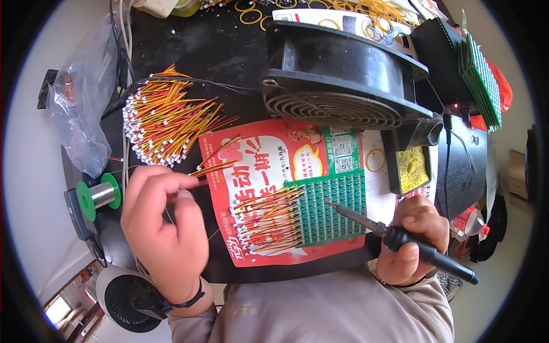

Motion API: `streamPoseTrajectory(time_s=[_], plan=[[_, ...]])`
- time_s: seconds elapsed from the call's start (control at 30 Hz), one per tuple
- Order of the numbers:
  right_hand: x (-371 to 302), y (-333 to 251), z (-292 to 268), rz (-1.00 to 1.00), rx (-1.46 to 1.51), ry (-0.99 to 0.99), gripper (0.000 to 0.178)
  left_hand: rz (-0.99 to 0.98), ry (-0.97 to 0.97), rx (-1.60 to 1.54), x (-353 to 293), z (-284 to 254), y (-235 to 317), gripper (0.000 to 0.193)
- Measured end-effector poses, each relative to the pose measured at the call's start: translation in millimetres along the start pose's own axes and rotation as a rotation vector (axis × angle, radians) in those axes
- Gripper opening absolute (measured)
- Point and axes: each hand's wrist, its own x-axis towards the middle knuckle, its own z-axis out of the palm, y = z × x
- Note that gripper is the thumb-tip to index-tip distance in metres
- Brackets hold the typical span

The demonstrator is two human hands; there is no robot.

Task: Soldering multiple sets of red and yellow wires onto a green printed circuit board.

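My left hand [166, 223] is closed in a pinch beside a few loose wire leads [216, 167]; what lies between thumb and forefinger cannot be made out. My right hand [416, 240] grips a black soldering iron [409, 243], its thin metal tip pointing left over a green circuit board panel [334, 206]. Red, yellow and black wire leads [266, 220] with small white connectors lie in a row along the panel's left side. Beneath them is a red printed sheet [229, 251]. A large heap of similar leads [171, 117] sits beyond my left hand.
A black fan [343, 74] stands behind the panel. A yellow sponge [413, 168] sits in a black holder at right. Green boards [480, 80] stand stacked at far right. At left are a solder wire spool [100, 197] and a clear plastic bag [83, 108]. Rubber bands [377, 26] lie at back.
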Motion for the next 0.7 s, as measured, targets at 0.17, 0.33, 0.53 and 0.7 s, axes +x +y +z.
streamPoseTrajectory(time_s=[0.17,0.33,0.53,0.7], plan=[[2.3,2.7,-1.1,-0.017,0.043,-0.083,0.035,0.148,-0.285,-0.396,-14.2,20.6,17.3,0.011],[4.8,3.3,-0.6,-0.008,0.039,-0.062,0.035,0.12,-0.376,-0.555,-25.8,31.9,30.8,0.011],[6.5,4.0,1.2,-0.031,0.019,-0.064,0.033,0.093,-0.214,-0.514,-24.4,36.7,23.3,0.009],[4.7,5.2,3.7,-0.026,-0.04,-0.081,0.033,0.143,-0.287,-0.461,-24.2,39.7,28.3,0.02]])
